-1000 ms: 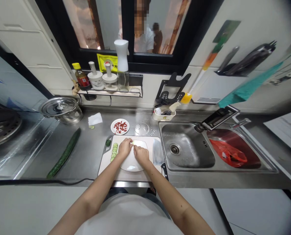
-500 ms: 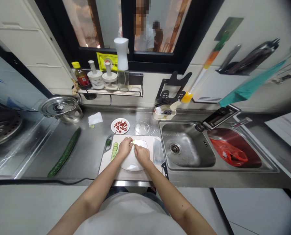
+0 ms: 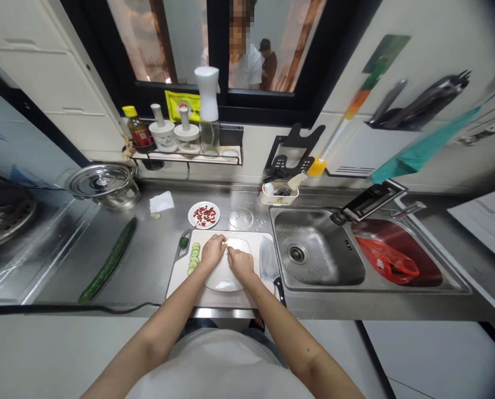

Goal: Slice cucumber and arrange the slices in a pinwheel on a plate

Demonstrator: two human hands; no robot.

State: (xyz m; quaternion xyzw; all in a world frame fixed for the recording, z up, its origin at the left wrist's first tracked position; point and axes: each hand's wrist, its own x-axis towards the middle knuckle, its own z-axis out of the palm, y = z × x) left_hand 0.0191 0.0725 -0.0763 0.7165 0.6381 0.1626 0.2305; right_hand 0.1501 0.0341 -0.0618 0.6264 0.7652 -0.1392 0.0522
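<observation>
Both hands meet over the upper part of a white plate [image 3: 224,281], which rests on a cutting board [image 3: 176,285]. My left hand [image 3: 213,251] is closed, its fingertips pinched at a small pale-green cucumber slice [image 3: 226,241], mostly hidden. Beside it, my right hand [image 3: 241,262] is also closed, with thumb and fingers at the same spot. Overlapping cucumber slices [image 3: 194,256] form a column left of the plate. A dark green cucumber end [image 3: 183,243] lies at the board's upper left corner. To the right of the plate rests a cleaver [image 3: 268,257] with a black handle.
A whole cucumber [image 3: 110,257] lies on the steel counter at left, near a lidded pot [image 3: 106,185]. Behind the board are a plate of chopped red pieces [image 3: 204,214] and a clear dish [image 3: 241,218]. A double sink [image 3: 320,249] holds a red bag [image 3: 388,261].
My hands stay almost in place over the plate, with only slight finger movement. The camera view has shifted a little; the objects on the counter have not moved.
</observation>
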